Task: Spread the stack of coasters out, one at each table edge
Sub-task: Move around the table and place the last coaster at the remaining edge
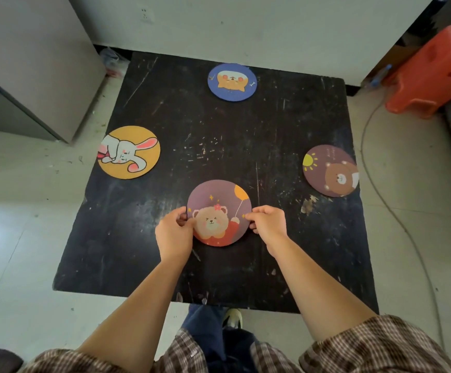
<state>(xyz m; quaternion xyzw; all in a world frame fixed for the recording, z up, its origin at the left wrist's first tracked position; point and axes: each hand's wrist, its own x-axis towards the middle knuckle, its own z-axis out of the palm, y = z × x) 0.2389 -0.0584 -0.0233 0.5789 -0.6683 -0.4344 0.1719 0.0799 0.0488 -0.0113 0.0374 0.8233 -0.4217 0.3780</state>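
Both hands pinch the purple bear coaster point(219, 211) near the front edge of the scratched black table point(219, 146), left hand point(174, 232) on its left rim, right hand point(268, 222) on its right. The yellow bunny coaster point(129, 152) lies at the left edge, the blue dog coaster point(232, 82) at the far edge and the brown bear coaster point(330, 170) at the right edge.

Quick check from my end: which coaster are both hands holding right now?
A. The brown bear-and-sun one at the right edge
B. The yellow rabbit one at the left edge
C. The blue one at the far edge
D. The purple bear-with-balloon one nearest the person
D. The left hand and right hand pinch opposite sides of the bear-with-balloon coaster; the blue coaster, yellow coaster and bear-and-sun coaster lie untouched.
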